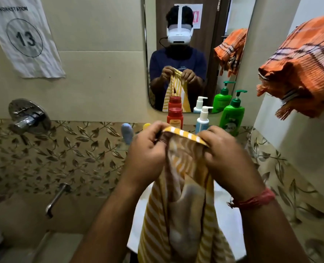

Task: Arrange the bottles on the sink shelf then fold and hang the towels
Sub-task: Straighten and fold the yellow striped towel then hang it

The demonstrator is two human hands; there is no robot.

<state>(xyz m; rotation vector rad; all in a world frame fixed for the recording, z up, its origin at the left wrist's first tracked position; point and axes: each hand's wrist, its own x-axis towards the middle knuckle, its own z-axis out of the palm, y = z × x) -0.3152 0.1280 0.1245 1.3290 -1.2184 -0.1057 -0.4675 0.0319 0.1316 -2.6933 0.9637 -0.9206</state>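
Note:
My left hand [147, 150] and my right hand [227, 158] pinch the top edge of a yellow-and-white striped towel [184, 202], which hangs down in loose folds over the white sink [227, 215]. Behind my hands, bottles stand on the sink shelf under the mirror: a red bottle [175, 118], a white-and-blue pump bottle [203, 120] and a green pump bottle [232, 114]. A small blue bottle [127, 132] and a yellow cap [147, 126] sit to their left, partly hidden. An orange checked towel [300, 67] hangs bunched up at the upper right.
A mirror [195, 25] above the shelf reflects me and the bottles. A chrome wall valve [27, 118] and a spout [55, 200] are on the left wall. A paper sign with number 13 [24, 37] hangs at the upper left.

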